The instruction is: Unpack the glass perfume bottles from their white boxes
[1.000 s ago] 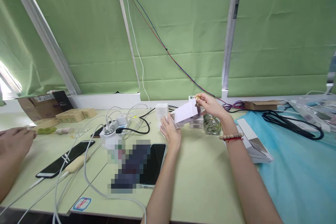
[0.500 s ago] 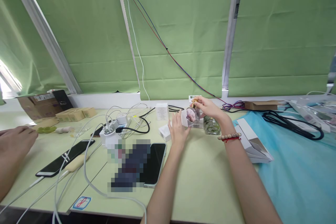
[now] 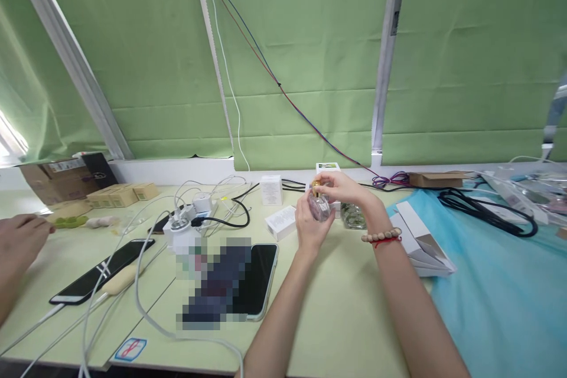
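A small clear glass bottle [image 3: 319, 210] with a pinkish tint is up between my hands over the table. Around its body wrap the fingers of my left hand [image 3: 309, 227]. My right hand [image 3: 339, 188], with a bead bracelet at the wrist, pinches the bottle's gold cap [image 3: 316, 189] from above. Just right of the bottle stands a clear glass container [image 3: 352, 217] with green showing in it, partly behind my right wrist. A white box [image 3: 281, 222] lies left of my left hand, and another white box [image 3: 271, 190] stands behind it.
An opened white carton [image 3: 420, 242] lies right of my forearm beside a blue sheet [image 3: 496, 295]. Phones [image 3: 261, 283] and white charging cables [image 3: 137, 301] cover the left side. Another person's hand [image 3: 24, 242] rests at the far left. Black cable [image 3: 487, 212] lies coiled at right.
My left hand has shifted right and closed round the glass bottle. My right hand moved slightly left with the cap in its fingers. The lying white box shows more fully.
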Available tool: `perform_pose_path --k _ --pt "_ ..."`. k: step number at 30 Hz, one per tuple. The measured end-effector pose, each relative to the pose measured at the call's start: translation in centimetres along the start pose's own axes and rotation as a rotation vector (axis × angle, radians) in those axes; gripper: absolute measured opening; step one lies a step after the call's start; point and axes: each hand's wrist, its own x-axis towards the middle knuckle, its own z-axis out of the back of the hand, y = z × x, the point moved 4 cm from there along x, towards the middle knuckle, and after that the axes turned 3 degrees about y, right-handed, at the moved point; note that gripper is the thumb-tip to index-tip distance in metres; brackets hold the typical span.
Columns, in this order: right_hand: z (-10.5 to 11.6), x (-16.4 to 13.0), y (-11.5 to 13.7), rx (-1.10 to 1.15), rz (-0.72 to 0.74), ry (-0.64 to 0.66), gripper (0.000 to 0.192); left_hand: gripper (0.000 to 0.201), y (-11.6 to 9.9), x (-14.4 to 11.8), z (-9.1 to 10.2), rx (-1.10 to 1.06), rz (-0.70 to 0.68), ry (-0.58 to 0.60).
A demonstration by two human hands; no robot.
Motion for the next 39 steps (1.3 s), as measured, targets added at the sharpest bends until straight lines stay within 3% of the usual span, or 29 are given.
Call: perform_pose_path --k 3,5,8,11,14,18,23,26,30,35,39 --pt "-0.6 0.0 0.6 -0.100 0.073 0.002 0.018 0.049 0.1 -0.4 0.1 0.006 0.027 -0.030" --pt "-1.0 -0.5 1.1 -0.245 0.032 -0.039 0.020 0.041 0.2 -0.7 0.0 -0.029 0.056 0.053" --pt "-1.5 -1.8 1.3 -0.480 -0.067 -0.209 0.022 0.040 -0.1 -1.3 -0.5 -0.149 0.098 0.226" --pt "-1.9 -3.3 0.0 -0.604 -0.155 -0.410 0.021 0.044 -0.7 -2.1 -1.4 -0.211 0.069 0.354" --pt "-2.3 -4.6 -2.7 -0.563 -0.259 -0.520 0.021 0.042 -0.9 -3.0 -2.9 -0.247 0.035 0.474" --pt "-2.9 -5.6 -5.3 -0.504 -0.293 -0.593 0.020 0.030 -0.2 -3.8 -4.3 -0.185 0.097 0.552" --pt "-3.6 -5.7 -5.3 -0.379 -0.230 -0.642 0.007 0.009 1.1 -3.5 -4.6 -0.189 0.281 0.635" --pt "-3.4 -5.7 -4.4 -0.265 -0.148 -0.671 0.012 0.005 1.7 -3.2 -4.5 -0.222 0.368 0.660" --pt "-2.6 -5.9 -4.3 -0.183 -0.104 -0.735 0.019 0.006 1.8 -3.1 -4.3 -0.217 0.356 0.654" --pt "-2.4 -5.8 -6.5 -0.127 -0.157 -0.716 0.019 0.006 1.0 -3.0 -3.9 -0.199 0.275 0.713" --pt "-2.1 -6.0 -7.1 -0.122 -0.201 -0.733 0.017 0.022 1.0 -2.8 -3.4 -0.203 0.268 0.719"
